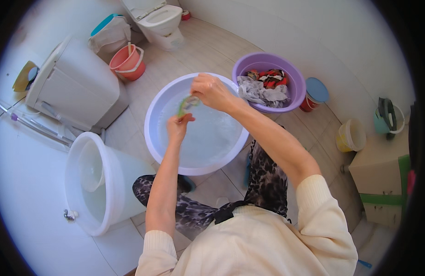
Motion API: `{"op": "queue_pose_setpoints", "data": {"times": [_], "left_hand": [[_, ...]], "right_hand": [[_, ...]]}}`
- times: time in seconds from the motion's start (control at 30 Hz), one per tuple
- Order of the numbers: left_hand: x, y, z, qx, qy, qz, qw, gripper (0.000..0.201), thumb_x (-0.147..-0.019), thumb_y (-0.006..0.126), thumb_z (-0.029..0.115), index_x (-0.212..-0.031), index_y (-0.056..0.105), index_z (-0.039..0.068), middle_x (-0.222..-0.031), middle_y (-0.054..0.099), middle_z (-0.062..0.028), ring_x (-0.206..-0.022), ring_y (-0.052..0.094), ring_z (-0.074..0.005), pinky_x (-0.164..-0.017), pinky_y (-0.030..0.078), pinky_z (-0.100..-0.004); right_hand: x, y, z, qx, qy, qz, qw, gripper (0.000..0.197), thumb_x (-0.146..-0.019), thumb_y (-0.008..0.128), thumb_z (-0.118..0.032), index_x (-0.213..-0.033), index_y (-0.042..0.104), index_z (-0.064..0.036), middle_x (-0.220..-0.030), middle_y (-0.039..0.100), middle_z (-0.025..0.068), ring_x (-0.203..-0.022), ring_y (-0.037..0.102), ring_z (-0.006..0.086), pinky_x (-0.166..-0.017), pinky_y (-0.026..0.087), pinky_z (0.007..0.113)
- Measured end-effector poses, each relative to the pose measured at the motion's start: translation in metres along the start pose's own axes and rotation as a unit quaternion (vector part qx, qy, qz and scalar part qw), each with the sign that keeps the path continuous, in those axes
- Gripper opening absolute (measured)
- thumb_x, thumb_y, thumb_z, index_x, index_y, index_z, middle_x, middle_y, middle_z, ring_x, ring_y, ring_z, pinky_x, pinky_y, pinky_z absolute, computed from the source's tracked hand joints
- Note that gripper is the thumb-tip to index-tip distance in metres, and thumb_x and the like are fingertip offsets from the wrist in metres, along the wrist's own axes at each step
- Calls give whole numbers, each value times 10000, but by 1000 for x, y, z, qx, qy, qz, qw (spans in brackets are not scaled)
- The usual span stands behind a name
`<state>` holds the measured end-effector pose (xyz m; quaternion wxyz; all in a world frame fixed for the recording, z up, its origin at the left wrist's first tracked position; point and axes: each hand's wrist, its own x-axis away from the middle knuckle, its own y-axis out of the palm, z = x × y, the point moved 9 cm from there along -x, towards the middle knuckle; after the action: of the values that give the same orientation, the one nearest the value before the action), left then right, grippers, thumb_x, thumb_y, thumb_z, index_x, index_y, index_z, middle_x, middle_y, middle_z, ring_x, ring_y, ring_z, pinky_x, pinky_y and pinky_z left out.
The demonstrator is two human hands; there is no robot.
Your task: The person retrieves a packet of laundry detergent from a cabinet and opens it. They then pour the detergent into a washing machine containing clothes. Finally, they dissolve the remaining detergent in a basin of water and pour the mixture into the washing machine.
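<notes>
A large pale lavender basin of cloudy water stands on the floor in front of me, between my knees and the far wall. Over its far left part, a small packet with green edges and a clear-looking middle is stretched between my hands. My left hand grips its lower end with closed fingers, thumb pointing right. The fingers of my right hand are pinched at its upper right side, partly covering it. What the packet contains is too small to make out.
To the right of the basin, a purple tub holds grey and red-black patterned clothes. Beside it stands a red bucket with a blue lid. A tall white water barrel, a washing machine and a pink bucket are at left.
</notes>
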<state>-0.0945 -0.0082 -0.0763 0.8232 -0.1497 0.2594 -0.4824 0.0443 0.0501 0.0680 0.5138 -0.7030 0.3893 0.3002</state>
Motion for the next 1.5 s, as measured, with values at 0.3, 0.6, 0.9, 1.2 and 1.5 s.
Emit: {"op": "queue_pose_setpoints", "data": {"times": [0.3,0.6,0.9,1.2,1.5], "left_hand": [[38,16,-59,-267,88,-38,959,308,-748,592,156,-1051,569,110,-1125,511,-110,-1065,442,-254,-890,318,-412],[42,-7,-51,-264,85,-103,955,301,-727,599,101,-1026,572,82,-1150,495,-125,-1082,431,-273,-921,304,-420],[46,-34,-54,-238,38,-102,965,213,-739,571,50,-950,600,41,-1057,557,-133,-1001,506,-262,-880,372,-344],[60,-11,-42,-259,-1,-159,953,205,-749,565,60,-949,591,25,-1043,561,-141,-998,510,-266,-876,376,-347],[54,1,-29,-280,23,-183,942,210,-742,570,49,-949,590,20,-1020,569,-152,-980,520,-283,-865,385,-350]], "right_hand": [[71,44,36,191,242,-93,947,104,-646,568,-122,-740,612,-113,-758,579,71,-760,532,246,-637,409,346],[190,-208,51,8,303,347,887,100,-807,552,-71,-904,556,-47,-739,563,18,-648,520,81,-557,435,211],[611,-241,126,251,725,206,607,136,-737,554,-140,-779,529,-13,-685,556,110,-582,525,220,-564,419,344],[692,-230,171,247,794,117,543,176,-708,588,-188,-836,589,-68,-781,611,123,-754,585,286,-651,455,383],[742,-218,196,227,807,54,543,252,-709,600,-223,-913,592,-76,-850,617,115,-826,581,275,-713,457,378]]}}
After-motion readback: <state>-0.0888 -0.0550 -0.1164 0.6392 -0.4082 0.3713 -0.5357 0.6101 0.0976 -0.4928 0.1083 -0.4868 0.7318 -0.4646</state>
